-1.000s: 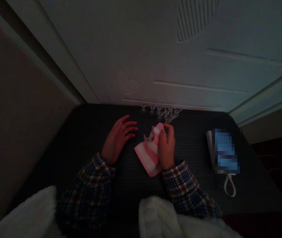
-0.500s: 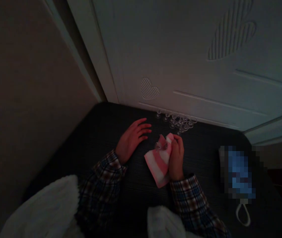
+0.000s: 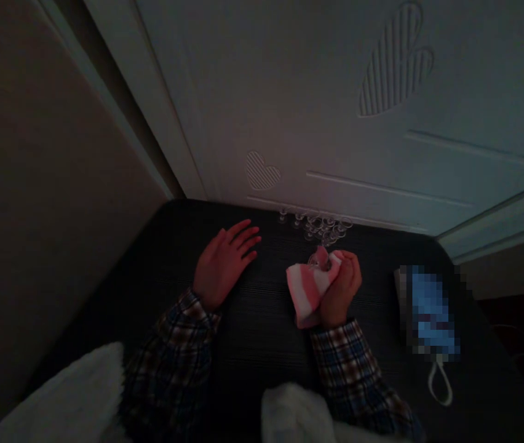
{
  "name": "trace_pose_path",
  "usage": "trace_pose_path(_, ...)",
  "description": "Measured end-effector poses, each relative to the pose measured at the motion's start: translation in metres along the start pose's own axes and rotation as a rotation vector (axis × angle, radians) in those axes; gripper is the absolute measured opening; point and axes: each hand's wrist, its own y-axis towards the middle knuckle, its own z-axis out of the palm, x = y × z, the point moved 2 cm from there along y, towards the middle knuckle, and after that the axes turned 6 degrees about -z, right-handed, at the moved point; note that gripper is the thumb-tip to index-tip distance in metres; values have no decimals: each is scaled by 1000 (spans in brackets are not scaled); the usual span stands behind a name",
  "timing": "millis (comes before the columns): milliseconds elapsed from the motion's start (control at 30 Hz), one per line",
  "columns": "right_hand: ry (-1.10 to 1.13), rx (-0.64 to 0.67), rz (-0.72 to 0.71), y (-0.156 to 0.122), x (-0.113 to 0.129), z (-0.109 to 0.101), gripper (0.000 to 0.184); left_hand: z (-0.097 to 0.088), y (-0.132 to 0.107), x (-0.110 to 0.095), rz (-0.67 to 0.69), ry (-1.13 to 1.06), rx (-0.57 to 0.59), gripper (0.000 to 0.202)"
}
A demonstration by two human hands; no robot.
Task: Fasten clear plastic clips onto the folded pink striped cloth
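Pretty dim shot, ngl. The black table (image 3: 262,332) loses most detail, the white panel (image 3: 326,111) behind it reads murky grey, chunky pixelation hides the blue object (image 3: 432,311) toward the table's right end, and the striped cloth (image 3: 305,289) over its middle looks soft.

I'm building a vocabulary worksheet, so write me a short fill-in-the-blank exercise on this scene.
1. The right hand grips a cloth striped white and ____.
2. The left hand has its fingers spread and holds ____.
3. The ribbed shapes on the panel are ____.

Missing words: pink; nothing; hearts.
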Motion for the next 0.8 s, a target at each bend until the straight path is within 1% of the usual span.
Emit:
trace_pose_path(67, -18, -44, -35, 2, 2, -3, 25, -1, 1, -1, 10, -6, -8, 38)
trace_pose_path(200, 13, 59, -19, -1, 4, -1, 26, -2, 2, 3, -65, 36, 34, 40)
trace_pose_path(300, 26, 44, -3, -5, 1, 1, 28, -3, 2, 6, 17, 74, 26, 37)
trace_pose_path(333, 25, 46, 8, -6, -1, 2, 28, -2, 2, 8, 21, 106, 30, 36)
trace_pose_path(433, 30, 166, 33, -9, -6, 5, 30, 1, 2, 17, -64, 205, 91, 36)
trace_pose_path(500, 38, 181, 45, -10, -8, 6, 32, 1, 3, 19, -82, 222, 69, 34)
trace_pose_path(567, 51, 193, 42, -11, -7, 6, 33, 0, 4, 17, -40, 179, 17, 34)
trace_pose_path(633, 67, 244, 21, -11, -4, 7, 34, -4, 5, 12, 12, 133, -19, 35)
trace_pose_path(700, 77, 279, 6, -10, -3, 8, 32, -8, 6, 6, 17, 133, -31, 34)
trace_pose_path(733, 79, 262, 10, -9, -3, 8, 31, -10, 6, 2, 24, 134, -39, 33)
trace_pose_path(800, 80, 170, 39, -6, -6, 7, 30, -16, 6, -8, 94, 81, -76, 33)
